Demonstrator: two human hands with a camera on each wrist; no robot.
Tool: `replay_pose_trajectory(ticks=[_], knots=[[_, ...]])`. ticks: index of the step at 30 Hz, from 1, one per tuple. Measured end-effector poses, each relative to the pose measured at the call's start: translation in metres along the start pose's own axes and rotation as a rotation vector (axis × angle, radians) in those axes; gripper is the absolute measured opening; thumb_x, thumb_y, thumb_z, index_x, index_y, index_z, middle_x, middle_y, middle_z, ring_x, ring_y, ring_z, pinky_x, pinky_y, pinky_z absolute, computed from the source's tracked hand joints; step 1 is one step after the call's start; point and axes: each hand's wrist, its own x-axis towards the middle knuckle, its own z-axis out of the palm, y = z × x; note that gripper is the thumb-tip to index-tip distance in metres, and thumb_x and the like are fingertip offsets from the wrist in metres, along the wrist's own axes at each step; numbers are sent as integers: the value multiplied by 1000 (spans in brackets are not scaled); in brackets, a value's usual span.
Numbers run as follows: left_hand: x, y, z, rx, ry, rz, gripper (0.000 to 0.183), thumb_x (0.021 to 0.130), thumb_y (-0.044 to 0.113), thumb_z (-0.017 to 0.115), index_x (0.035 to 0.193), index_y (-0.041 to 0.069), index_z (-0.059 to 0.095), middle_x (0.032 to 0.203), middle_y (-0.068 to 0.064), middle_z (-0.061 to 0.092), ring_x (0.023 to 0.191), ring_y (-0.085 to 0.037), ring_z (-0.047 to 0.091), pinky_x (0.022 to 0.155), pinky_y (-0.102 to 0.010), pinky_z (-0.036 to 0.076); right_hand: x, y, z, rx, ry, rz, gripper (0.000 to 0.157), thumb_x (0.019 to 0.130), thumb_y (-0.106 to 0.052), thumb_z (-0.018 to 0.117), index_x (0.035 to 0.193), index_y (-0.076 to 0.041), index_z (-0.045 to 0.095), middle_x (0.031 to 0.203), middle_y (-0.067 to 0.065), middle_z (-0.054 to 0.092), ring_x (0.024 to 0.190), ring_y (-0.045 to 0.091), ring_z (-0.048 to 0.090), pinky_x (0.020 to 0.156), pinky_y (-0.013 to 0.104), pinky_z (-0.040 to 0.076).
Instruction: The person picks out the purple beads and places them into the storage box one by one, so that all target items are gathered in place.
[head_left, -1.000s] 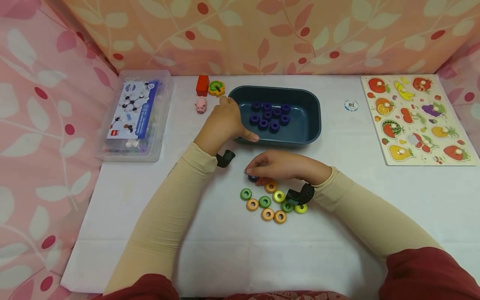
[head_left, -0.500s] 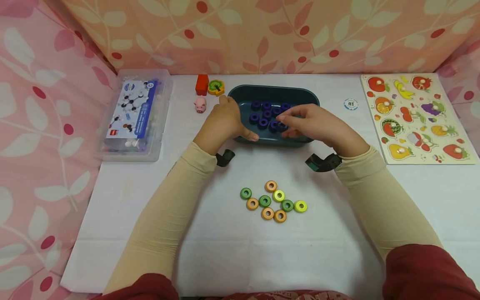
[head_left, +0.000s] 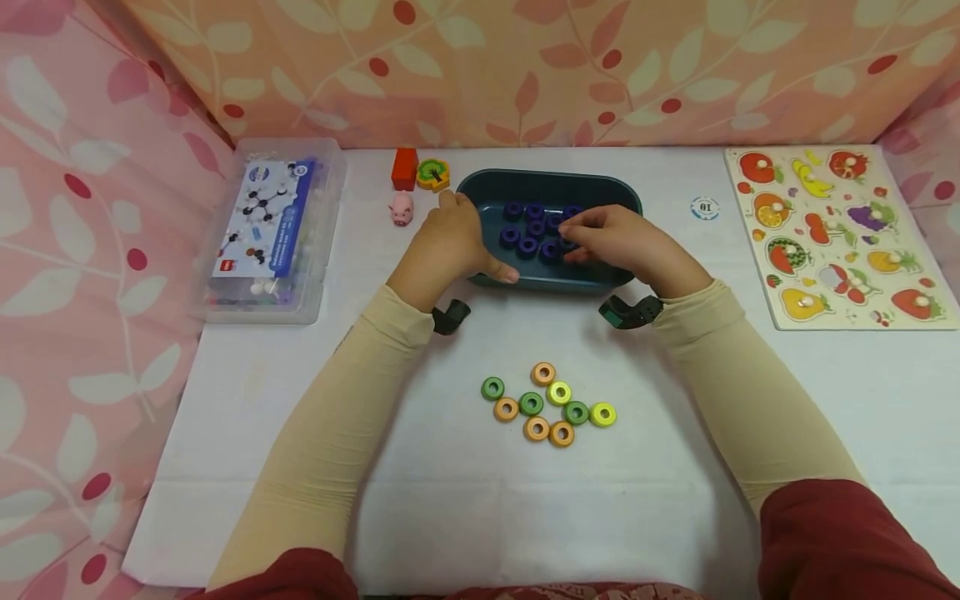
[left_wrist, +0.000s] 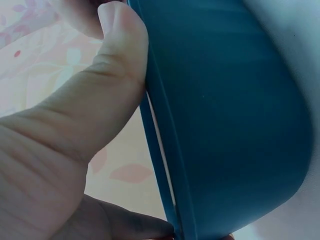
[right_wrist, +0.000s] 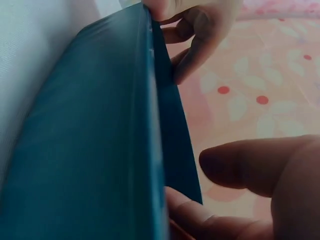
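Observation:
A dark teal plastic basin (head_left: 555, 282) stands at the back middle of the table, with several dark purple rings (head_left: 527, 247) on its floor. My left hand (head_left: 444, 242) grips its left end, fingers over the far side and thumb along the front rim; the left wrist view shows that thumb (left_wrist: 117, 55) against the rim. Over the right part of the basin, my right hand (head_left: 630, 246) reaches in above the rings. In the right wrist view its thumb (right_wrist: 235, 162) and fingers stand apart, the fingertips partly hidden behind the basin wall (right_wrist: 85, 130).
Several green (head_left: 531, 404), orange (head_left: 536, 429) and yellow rings (head_left: 603, 414) lie in front of the basin. A clear kit box (head_left: 307, 292), red block (head_left: 405, 169), tree piece (head_left: 433, 173) and pink pig (head_left: 401, 208) are left; a chip (head_left: 705, 208) and fruit puzzle board (head_left: 862, 242) right.
My right hand has carried a dark purple ring from the table in front up into the basin, and its thumb and fingers have parted there. My left hand keeps its hold.

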Motion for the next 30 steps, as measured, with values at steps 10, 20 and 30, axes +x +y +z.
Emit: replay_pose_trajectory(ticks=[10, 20, 30], knots=[[-1, 1, 2, -6, -5, 5, 143, 57, 67, 87, 157, -5, 16, 158, -22, 23, 126, -34, 49, 106, -44, 49, 25, 2, 3, 218, -5, -6, 46, 105, -30, 52, 141, -2, 54, 138, 14, 56, 96, 4, 69, 101, 27, 51], [2, 1, 3, 7, -5, 9, 145, 56, 69, 86, 157, -5, 15, 157, -23, 24, 125, -34, 50, 107, -44, 49, 21, 3, 2, 195, 29, -5, 47, 105, -33, 52, 142, -5, 54, 138, 15, 57, 93, 5, 69, 98, 26, 52], [-9, -14, 3, -67, 77, 54, 138, 65, 71, 81, 162, 10, 4, 164, -20, 16, 145, -42, 23, 114, -56, 38, -22, 1, -7, 296, 174, -94, 55, 103, -43, 52, 149, -14, 47, 155, 7, 44, 109, 11, 68, 100, 26, 52]])
